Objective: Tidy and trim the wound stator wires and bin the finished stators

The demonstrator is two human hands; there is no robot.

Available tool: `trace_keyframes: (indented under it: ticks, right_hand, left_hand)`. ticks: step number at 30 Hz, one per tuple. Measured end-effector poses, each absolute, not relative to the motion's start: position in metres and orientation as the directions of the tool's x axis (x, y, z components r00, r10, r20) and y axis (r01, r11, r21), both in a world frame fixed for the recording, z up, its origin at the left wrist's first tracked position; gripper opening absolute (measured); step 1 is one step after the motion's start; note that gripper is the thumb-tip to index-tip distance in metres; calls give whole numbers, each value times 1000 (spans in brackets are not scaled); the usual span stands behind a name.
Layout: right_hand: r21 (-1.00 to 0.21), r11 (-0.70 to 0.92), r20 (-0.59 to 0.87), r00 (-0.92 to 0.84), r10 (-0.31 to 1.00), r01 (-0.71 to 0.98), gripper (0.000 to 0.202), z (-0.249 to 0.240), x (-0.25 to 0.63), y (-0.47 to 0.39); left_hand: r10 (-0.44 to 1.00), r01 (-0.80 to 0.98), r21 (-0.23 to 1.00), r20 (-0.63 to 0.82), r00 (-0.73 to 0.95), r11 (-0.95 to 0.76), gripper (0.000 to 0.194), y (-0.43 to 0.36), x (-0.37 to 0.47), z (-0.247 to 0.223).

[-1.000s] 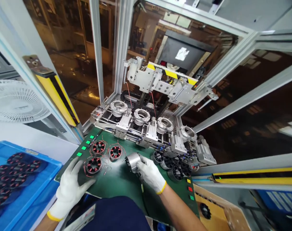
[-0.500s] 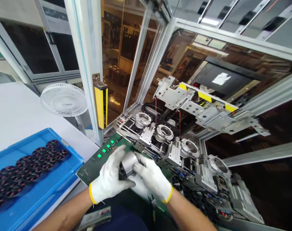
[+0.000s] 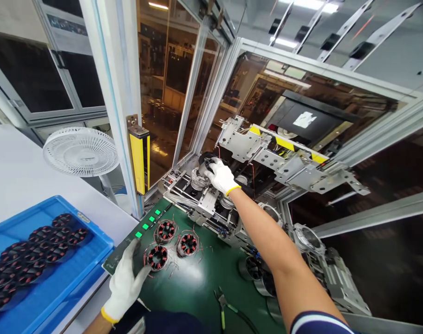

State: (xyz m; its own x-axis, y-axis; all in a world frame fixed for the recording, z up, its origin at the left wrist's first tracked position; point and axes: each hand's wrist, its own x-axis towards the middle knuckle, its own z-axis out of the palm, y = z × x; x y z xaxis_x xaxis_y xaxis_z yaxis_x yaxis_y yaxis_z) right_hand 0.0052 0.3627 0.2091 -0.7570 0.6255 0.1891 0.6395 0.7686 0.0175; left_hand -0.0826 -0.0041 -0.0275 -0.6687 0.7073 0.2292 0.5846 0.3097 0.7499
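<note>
My right hand (image 3: 221,176), in a white glove, reaches to the far end of the machine. Its fingers are closed on a motor stator (image 3: 204,167), a metal cylinder with a dark end, at the leftmost ring holder (image 3: 198,181). The glove covers part of it, so I cannot tell whether it is seated. My left hand (image 3: 123,283), gloved too, is open with fingers spread beside a wound stator (image 3: 157,258); its thumb is close to the rim. Two more wound stators, one behind (image 3: 165,230) and one to the right (image 3: 188,244), stand on the green tabletop (image 3: 197,297) with loose copper wires.
Cutting pliers (image 3: 222,304) lie at the front of the tabletop. More metal cylinders (image 3: 265,285) stand under my right arm. At left are a blue crate (image 3: 103,246) of black-and-red stators and a white fan (image 3: 81,152). A bracket bar (image 3: 267,155) hangs over the ring holders.
The stator that both hands held over the tabletop is now in my right hand at the leftmost holder. My left hand has let go and moved left and down, uncovering the wound stators.
</note>
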Motion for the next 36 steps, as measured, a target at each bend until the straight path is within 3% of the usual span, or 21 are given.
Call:
trace_keyframes:
  ticks: [13,25,29,33,36]
  right_hand:
    - [116,755,123,-763,634,646,41,199,-5,361]
    - [216,813,-75,-821,566,540,61,186,-22,360]
    - [129,804,-1,-811,585,580,66,197,-6,342]
    - [32,711,247,-694,676,703,57,230,73,281]
    - [50,474,119,-477,871,879,44,228,151,221]
  left_hand:
    - [736,647,671,221,-639,360,69,-1,-83,-24]
    - [742,671,654,244,-624,349,70,1,-84,-20]
    - [751,667,668,242,-614,330,71,-1,-87,-20]
    - [738,636,703,237,-632,319,74,-3,-88,-19]
    - [747,620,727,230,-624,294,77,-2,-87,-16]
